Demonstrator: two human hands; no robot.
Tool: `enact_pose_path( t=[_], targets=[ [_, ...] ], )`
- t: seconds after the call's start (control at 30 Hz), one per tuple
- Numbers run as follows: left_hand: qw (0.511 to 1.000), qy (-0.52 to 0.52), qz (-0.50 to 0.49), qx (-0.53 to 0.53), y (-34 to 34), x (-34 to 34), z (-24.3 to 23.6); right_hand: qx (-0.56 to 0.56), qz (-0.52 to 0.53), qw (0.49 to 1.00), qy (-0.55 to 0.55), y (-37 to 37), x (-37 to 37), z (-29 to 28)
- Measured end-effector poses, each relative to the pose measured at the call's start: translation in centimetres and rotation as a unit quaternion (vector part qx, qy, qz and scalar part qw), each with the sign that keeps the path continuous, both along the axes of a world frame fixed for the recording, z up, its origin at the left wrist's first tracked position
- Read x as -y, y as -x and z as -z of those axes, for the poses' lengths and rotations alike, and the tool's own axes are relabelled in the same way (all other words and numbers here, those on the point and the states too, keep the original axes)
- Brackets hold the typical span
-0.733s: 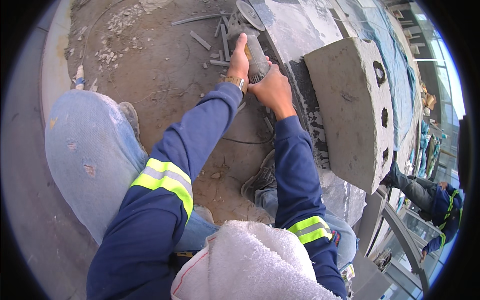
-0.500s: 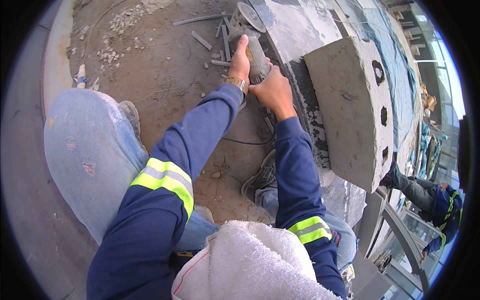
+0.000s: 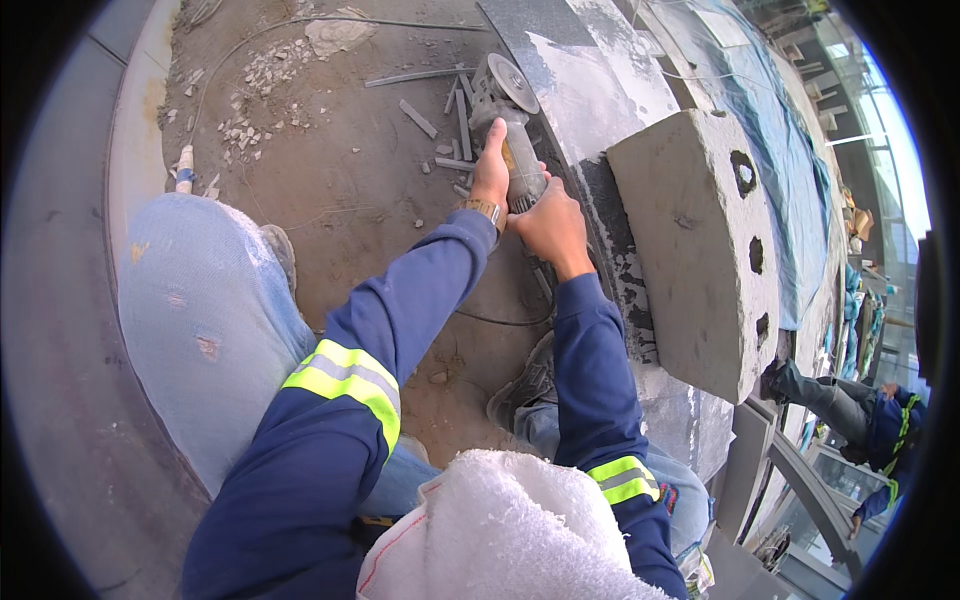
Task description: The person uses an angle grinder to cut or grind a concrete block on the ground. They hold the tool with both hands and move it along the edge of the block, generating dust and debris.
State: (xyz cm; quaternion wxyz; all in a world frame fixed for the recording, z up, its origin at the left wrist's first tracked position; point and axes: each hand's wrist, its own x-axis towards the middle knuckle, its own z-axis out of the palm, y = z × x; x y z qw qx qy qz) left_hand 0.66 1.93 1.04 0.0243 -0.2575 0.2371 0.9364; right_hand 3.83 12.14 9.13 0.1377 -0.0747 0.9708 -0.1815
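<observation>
A dusty angle grinder (image 3: 522,150) with a disc at its far end lies along the edge of a speckled stone slab (image 3: 600,75). My left hand (image 3: 491,175), with a watch on the wrist, is wrapped round the grinder's body from the left, thumb on top. My right hand (image 3: 549,225) grips the grinder's rear end, close beside the left one. A dark cable (image 3: 485,320) curves over the dirt below my hands.
A concrete block (image 3: 690,250) with three holes sits on the slab; a blue sheet (image 3: 800,230) is behind. Rubble (image 3: 255,125) and grey strips (image 3: 420,119) litter the dirt. My knee (image 3: 210,310) is at left. Another person (image 3: 850,410) is at far right.
The view has shifted, so the surroundings, my hands and the grinder appear a little lower in the picture. Both hands keep their grip.
</observation>
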Motion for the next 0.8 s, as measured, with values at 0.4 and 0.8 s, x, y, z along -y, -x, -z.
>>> enact_pose_path(
  t=[0.4, 0.8],
  targets=[
    [1.0, 0.014, 0.01, 0.003, -0.4, -0.4, 0.4, 0.01, 0.001, 1.0, 0.015, -0.9, -0.9, -0.1],
    [0.997, 0.07, 0.027, -0.024, 0.3, -0.2, 0.8, 0.015, 0.003, 0.999, 0.043, -0.4, -1.3, 0.1]
  ],
)
